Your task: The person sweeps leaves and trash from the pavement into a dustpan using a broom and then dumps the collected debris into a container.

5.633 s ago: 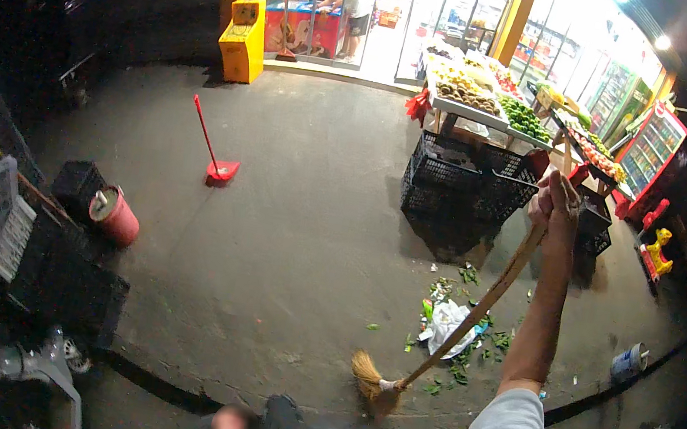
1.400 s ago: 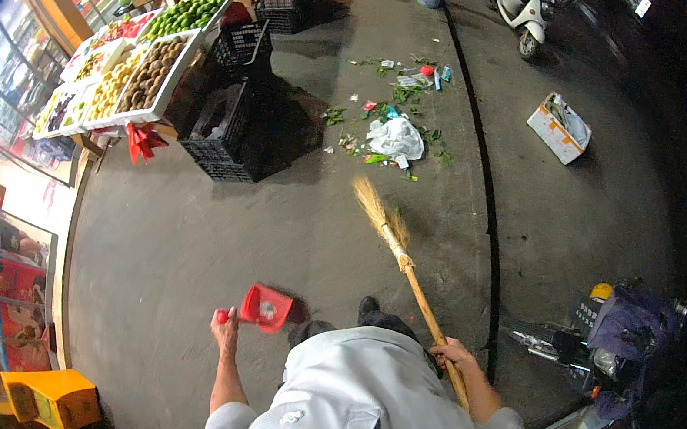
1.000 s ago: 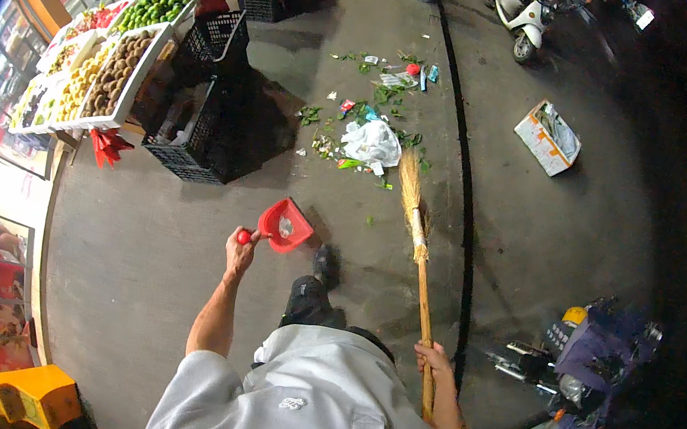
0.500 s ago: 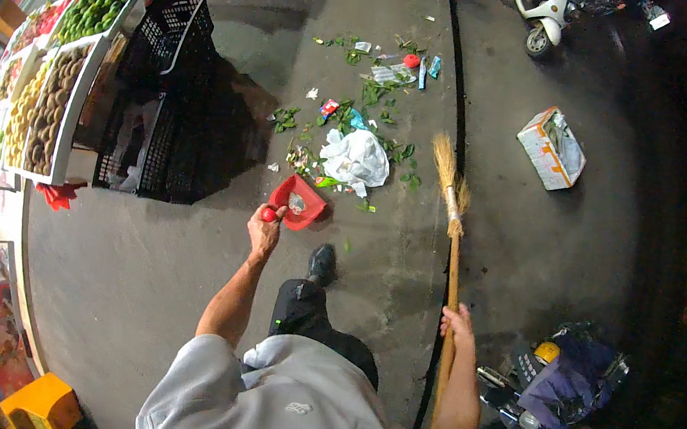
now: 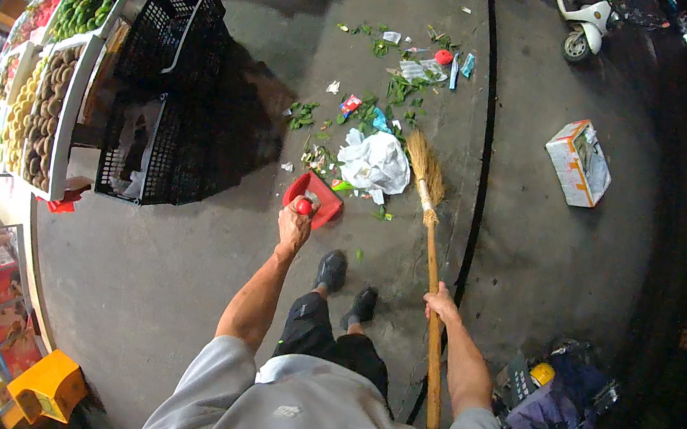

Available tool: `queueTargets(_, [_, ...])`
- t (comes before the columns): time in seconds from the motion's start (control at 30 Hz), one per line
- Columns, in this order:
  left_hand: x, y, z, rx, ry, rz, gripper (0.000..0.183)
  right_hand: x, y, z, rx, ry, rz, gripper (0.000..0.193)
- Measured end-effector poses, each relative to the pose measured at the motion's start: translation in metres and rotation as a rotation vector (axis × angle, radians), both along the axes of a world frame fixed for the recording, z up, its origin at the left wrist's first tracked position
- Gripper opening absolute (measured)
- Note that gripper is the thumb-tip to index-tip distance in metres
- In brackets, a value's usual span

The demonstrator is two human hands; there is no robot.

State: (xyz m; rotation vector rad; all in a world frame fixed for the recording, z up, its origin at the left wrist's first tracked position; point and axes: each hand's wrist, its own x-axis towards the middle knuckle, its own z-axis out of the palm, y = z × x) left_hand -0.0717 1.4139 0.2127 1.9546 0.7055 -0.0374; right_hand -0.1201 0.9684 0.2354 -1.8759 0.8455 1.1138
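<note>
The broom point(image 5: 432, 249) slants ahead from the right hand point(image 5: 442, 303), which is clamped round its handle; its far end is just beside the white bag point(image 5: 375, 165). The left hand point(image 5: 293, 229) grips the dustpan point(image 5: 326, 199), just ahead. Leaves point(image 5: 400, 91) lie beyond, crates point(image 5: 157, 57) left of that hand, a box point(image 5: 580, 167) ahead and right of the right hand.

The left hand point(image 5: 295, 228) hides part of the red dustpan point(image 5: 327, 201); the top edge crops a white scooter point(image 5: 595, 18).
</note>
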Motion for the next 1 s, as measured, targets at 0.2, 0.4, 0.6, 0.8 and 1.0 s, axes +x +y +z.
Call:
queueTargets(0.2, [0.011, -0.004, 0.016, -0.075, -0.018, 0.028, 0.032, -0.056, 0.013, 0.026, 0.090, 0.162, 0.107, 0.083])
queueTargets(0.4, [0.016, -0.007, 0.010, -0.100, 0.033, 0.035, 0.029, -0.100, 0.035, 0.087, 0.018, 0.183, 0.227, 0.080])
queueTargets(0.6, [0.021, -0.008, 0.003, -0.129, 0.034, 0.136, 0.030, -0.163, 0.005, 0.076, -0.104, 0.059, 0.626, 0.079])
queueTargets(0.8, [0.019, -0.011, 0.030, -0.141, -0.129, 0.265, 0.028, -0.170, -0.012, 0.147, -0.179, 0.112, 0.722, 0.075])
queueTargets(1.0, [0.026, -0.027, 0.077, -0.156, -0.237, 0.313, 0.030, -0.198, -0.084, 0.143, -0.171, -0.165, 0.787, 0.077])
